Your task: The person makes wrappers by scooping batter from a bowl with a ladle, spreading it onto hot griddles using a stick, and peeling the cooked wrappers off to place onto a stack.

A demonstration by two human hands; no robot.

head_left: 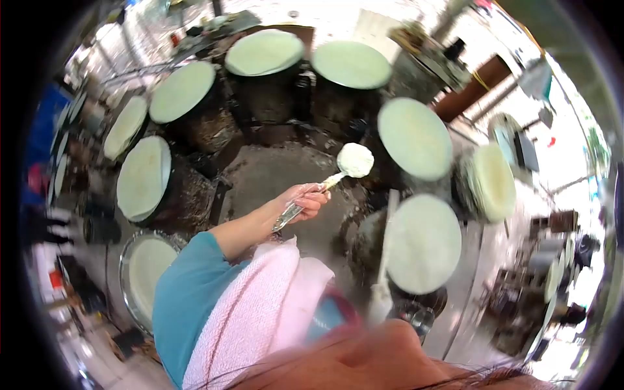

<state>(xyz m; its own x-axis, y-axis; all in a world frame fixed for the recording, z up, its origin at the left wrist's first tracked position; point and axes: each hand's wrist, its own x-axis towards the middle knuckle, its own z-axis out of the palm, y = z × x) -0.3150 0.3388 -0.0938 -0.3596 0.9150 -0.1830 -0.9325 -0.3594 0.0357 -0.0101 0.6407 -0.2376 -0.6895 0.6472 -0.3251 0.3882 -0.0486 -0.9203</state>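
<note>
My left hand (304, 201) is closed around the handle of a ladle (355, 160). The ladle's round head is coated in thick white batter, and white smears show on my fingers. It hangs over the dark floor amid a ring of drums. To its right are pale round sheets on drums, a far one (415, 138) and a nearer one (424, 244). A long pale stick (388, 240) leans along the nearer sheet's left edge, its lower end white and blurred. My right hand does not show; the lower right is covered by a blurred part of me.
More pale rounds top dark drums at the left (144, 179), upper left (182, 92) and back (351, 64). A wide shiny-rimmed basin (125, 276) with pale contents stands at lower left. A thick stack of sheets (492, 182) sits at right. A pink towel (250, 305) hangs over my chest.
</note>
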